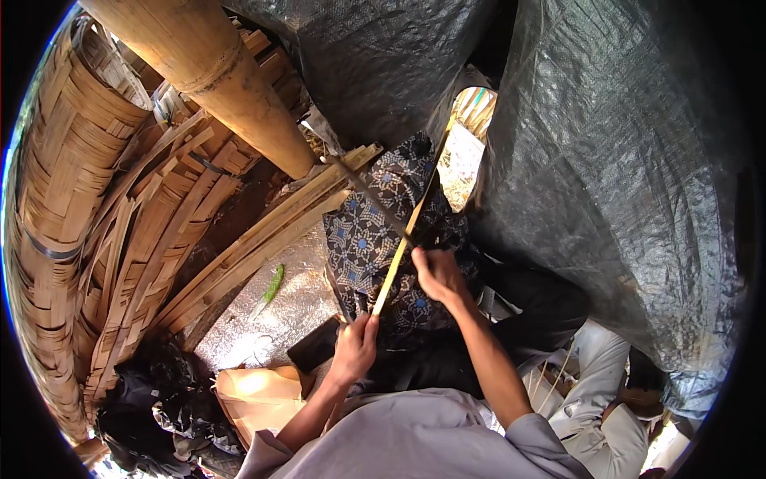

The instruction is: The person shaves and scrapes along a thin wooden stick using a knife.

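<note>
My left hand [355,349] is closed around the near end of a long, pale yellow bamboo strip [396,259]. The strip slants up and away to the right over a dark patterned cloth [351,243] spread across my lap. Higher and to the right, my right hand [437,275] is closed at the near end of a knife with a long, dark blade [371,195]. This blade points to the far left and crosses the strip just beyond my right fingers. The knife's handle is hidden in my grip.
A thick bamboo pole [211,72] and rolled woven bamboo mats [76,160] stand at left. Split bamboo slats [255,235] lie beside my lap, near a small green item [274,283]. Grey plastic sheeting [606,160] hangs at right. Another person's pale-clad legs [594,399] are lower right.
</note>
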Available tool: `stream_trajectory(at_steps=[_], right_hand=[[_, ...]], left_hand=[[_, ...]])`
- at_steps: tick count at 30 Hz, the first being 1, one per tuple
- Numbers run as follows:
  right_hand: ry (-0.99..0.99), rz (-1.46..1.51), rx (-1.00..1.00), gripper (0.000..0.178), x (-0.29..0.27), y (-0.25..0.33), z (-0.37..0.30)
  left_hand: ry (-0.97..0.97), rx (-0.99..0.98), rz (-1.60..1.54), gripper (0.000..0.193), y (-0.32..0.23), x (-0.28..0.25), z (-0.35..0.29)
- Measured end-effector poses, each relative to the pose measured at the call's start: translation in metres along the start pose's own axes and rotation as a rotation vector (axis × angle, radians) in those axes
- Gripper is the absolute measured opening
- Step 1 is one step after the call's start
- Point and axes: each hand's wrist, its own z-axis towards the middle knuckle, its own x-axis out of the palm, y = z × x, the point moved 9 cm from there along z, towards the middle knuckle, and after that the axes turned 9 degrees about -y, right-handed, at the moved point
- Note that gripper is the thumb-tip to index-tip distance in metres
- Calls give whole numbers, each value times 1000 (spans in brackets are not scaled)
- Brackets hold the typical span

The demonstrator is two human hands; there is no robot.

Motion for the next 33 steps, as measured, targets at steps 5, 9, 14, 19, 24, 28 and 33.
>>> stream_trajectory(at_steps=[5, 9, 14, 19, 24, 28, 33], right_hand=[[-78, -84, -49, 57, 7, -4, -2], [-153, -153, -121, 59, 12, -2, 1], [-124, -31, 300, 74, -4, -38, 34], [-66, -85, 192, 79, 7, -28, 31], [26, 39, 256, 82, -1, -28, 37], [-90, -16, 218, 81, 1, -26, 31], [-8, 83, 228, 78, -11, -15, 23]], left_hand=[[2, 14, 15, 28, -6, 14, 27], [25, -36, 43, 29, -8, 12, 23], [108, -160, -59, 26, 12, 16, -28], [112, -205, -82, 28, 26, -20, -56], [205, -428, -94, 28, 34, -61, -116], [233, -507, -192, 31, 48, -70, -125], [357, -682, -565, 30, 61, -40, -111]])
